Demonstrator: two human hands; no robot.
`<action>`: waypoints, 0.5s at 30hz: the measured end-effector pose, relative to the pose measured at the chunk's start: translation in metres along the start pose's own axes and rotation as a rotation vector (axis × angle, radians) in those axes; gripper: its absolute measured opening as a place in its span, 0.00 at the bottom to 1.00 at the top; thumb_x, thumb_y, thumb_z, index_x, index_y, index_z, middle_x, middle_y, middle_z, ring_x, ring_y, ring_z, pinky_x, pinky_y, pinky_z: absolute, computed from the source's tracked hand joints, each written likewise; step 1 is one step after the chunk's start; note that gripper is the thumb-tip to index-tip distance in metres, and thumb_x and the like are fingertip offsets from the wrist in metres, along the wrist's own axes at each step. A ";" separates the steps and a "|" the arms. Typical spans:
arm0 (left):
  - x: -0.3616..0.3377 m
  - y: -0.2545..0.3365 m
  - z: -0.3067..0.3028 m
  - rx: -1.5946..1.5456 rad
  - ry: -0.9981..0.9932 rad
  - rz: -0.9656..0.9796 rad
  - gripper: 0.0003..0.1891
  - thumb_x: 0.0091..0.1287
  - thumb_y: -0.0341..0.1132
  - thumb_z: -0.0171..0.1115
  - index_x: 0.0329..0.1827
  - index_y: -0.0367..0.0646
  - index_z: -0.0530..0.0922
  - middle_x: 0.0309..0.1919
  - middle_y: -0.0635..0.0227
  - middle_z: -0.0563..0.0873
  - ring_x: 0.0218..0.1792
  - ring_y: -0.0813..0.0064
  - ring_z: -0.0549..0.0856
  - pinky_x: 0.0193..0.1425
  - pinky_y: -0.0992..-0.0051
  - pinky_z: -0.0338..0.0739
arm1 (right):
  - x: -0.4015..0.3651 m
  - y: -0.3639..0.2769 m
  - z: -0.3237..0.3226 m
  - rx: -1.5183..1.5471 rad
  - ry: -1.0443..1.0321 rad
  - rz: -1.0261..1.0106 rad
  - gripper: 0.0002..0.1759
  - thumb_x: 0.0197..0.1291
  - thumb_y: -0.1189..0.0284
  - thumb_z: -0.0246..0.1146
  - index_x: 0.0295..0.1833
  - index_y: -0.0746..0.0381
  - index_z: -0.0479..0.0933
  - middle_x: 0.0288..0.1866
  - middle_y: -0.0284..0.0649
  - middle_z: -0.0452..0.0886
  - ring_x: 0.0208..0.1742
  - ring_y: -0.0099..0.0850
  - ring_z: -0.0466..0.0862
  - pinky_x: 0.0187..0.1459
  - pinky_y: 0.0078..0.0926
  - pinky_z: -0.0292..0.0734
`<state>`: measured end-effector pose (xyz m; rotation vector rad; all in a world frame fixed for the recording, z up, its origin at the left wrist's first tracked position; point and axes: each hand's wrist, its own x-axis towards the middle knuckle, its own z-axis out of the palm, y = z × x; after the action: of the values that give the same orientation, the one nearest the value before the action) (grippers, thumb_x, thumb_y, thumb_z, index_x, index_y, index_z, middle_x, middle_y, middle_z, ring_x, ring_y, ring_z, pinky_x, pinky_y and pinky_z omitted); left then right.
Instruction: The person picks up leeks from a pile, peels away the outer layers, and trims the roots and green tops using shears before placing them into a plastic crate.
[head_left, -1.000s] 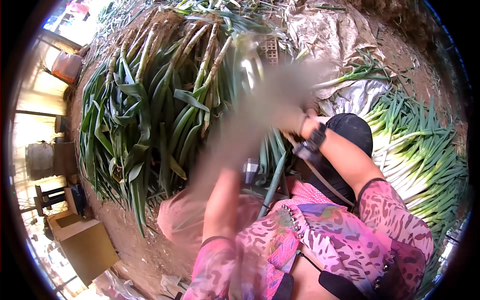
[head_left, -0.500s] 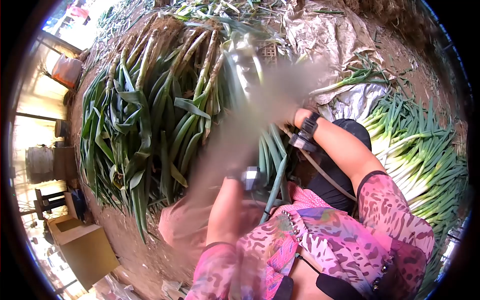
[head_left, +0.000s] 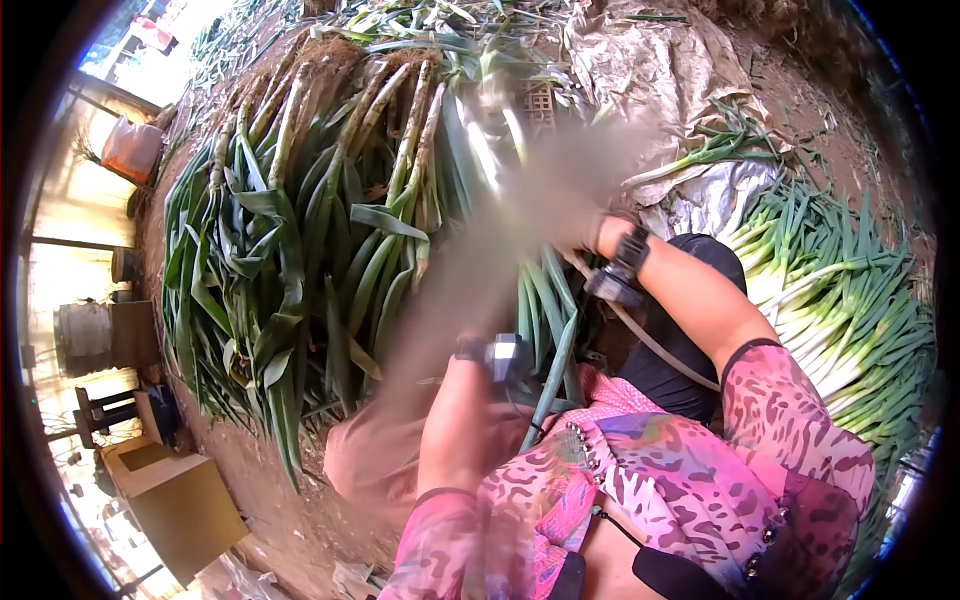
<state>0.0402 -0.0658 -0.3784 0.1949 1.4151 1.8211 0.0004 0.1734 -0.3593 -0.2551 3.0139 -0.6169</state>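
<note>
A hazy smear covers the middle of the head view and hides most of both hands. My left hand (head_left: 475,315) lies within it, above a wrist with a dark strap and a small box-shaped device. My right hand (head_left: 580,225) is further up, also smeared, below a strapped device. Near the hands is a leek, its white stalk (head_left: 480,140) showing above the smear and green leaves (head_left: 548,295) hanging below. From beside my right hand a thin tan hose (head_left: 645,340) runs down across my leg. Neither hand's fingers can be made out.
Untrimmed leeks with rooty ends (head_left: 300,220) are piled on the left. Cleaner leeks with pale stalks (head_left: 820,320) lie heaped on the right. A crumpled cloth sheet (head_left: 660,70) covers ground at the back. A cardboard box (head_left: 180,500) stands at lower left.
The whole view has shifted slightly. Both arms keep nearly the same pose, and the leek piles stay as they were.
</note>
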 end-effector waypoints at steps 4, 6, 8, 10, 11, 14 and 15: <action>0.005 0.024 0.015 -0.192 -0.040 -0.031 0.27 0.82 0.44 0.52 0.78 0.39 0.66 0.68 0.66 0.79 0.64 0.79 0.78 0.67 0.79 0.73 | -0.076 -0.057 -0.061 0.289 -0.129 0.319 0.28 0.57 0.53 0.63 0.42 0.73 0.83 0.38 0.63 0.85 0.44 0.57 0.87 0.49 0.47 0.81; 0.011 0.018 0.011 -0.118 -0.011 0.011 0.26 0.83 0.42 0.51 0.78 0.38 0.66 0.68 0.65 0.79 0.63 0.78 0.79 0.67 0.78 0.73 | -0.106 -0.084 -0.080 0.249 -0.166 0.365 0.26 0.58 0.55 0.64 0.43 0.71 0.77 0.37 0.63 0.83 0.43 0.58 0.85 0.48 0.49 0.79; 0.011 0.020 0.014 -0.182 -0.014 0.007 0.25 0.83 0.40 0.50 0.78 0.38 0.66 0.67 0.64 0.79 0.63 0.78 0.79 0.67 0.78 0.73 | -0.128 -0.089 -0.085 0.279 -0.198 0.361 0.25 0.58 0.56 0.64 0.44 0.69 0.74 0.37 0.62 0.83 0.43 0.59 0.84 0.48 0.50 0.78; 0.003 0.030 0.023 -0.386 -0.046 -0.051 0.24 0.83 0.37 0.50 0.78 0.38 0.66 0.67 0.64 0.80 0.63 0.76 0.79 0.68 0.77 0.73 | -0.139 -0.096 -0.097 0.321 -0.287 0.405 0.26 0.58 0.55 0.64 0.45 0.71 0.75 0.40 0.63 0.84 0.47 0.59 0.85 0.52 0.49 0.78; 0.004 0.027 0.024 -0.377 -0.060 -0.053 0.24 0.82 0.36 0.51 0.78 0.38 0.66 0.66 0.64 0.80 0.63 0.76 0.80 0.68 0.76 0.73 | -0.138 -0.097 -0.095 0.304 -0.256 0.388 0.26 0.58 0.55 0.64 0.45 0.71 0.75 0.40 0.63 0.84 0.47 0.59 0.84 0.52 0.49 0.78; 0.026 -0.004 0.018 -0.125 -0.031 0.071 0.23 0.81 0.32 0.51 0.77 0.38 0.67 0.64 0.65 0.82 0.61 0.75 0.81 0.66 0.76 0.75 | -0.120 -0.097 -0.090 0.252 -0.194 0.348 0.27 0.58 0.55 0.65 0.46 0.71 0.75 0.41 0.63 0.84 0.48 0.58 0.85 0.52 0.48 0.78; 0.029 -0.006 0.022 -0.175 0.003 0.018 0.24 0.80 0.32 0.54 0.77 0.37 0.67 0.62 0.65 0.82 0.59 0.76 0.82 0.63 0.77 0.76 | -0.109 -0.095 -0.089 0.226 -0.194 0.370 0.27 0.58 0.55 0.65 0.47 0.70 0.75 0.41 0.62 0.84 0.48 0.59 0.85 0.52 0.49 0.78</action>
<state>0.0365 -0.0302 -0.3855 0.1154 1.2515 1.9489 0.1147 0.1406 -0.2374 0.2350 2.6730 -0.8265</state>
